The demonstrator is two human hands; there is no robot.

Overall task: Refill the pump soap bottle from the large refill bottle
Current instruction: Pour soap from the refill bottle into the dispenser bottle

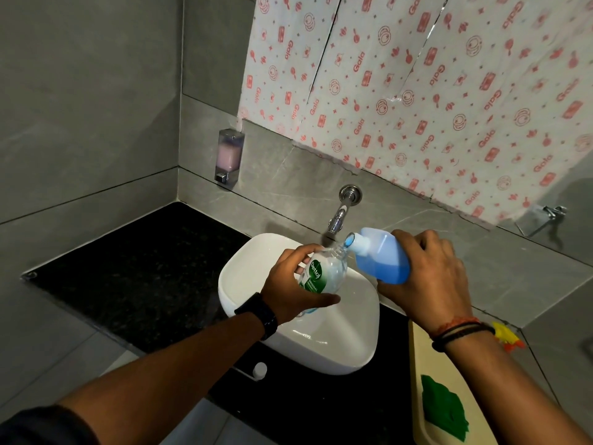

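Observation:
Over the white basin [244, 268], my left hand [295, 284] grips the clear soap bottle [327, 271], which has a green and white label and no pump on it. Its open neck tilts up to the right. My right hand [426, 277] holds the large refill bottle [382, 258], half full of blue liquid, tipped to the left. The refill bottle's open white spout sits right at the soap bottle's mouth. The pump head [259, 370], white, lies on the black counter in front of the basin.
A chrome tap [340, 216] juts from the grey wall just behind the two bottles. A wall soap dispenser [229, 157] with pink liquid hangs at the left. The black counter [128, 277] stretches left. A cream board with a green cloth [444, 409] lies at the right.

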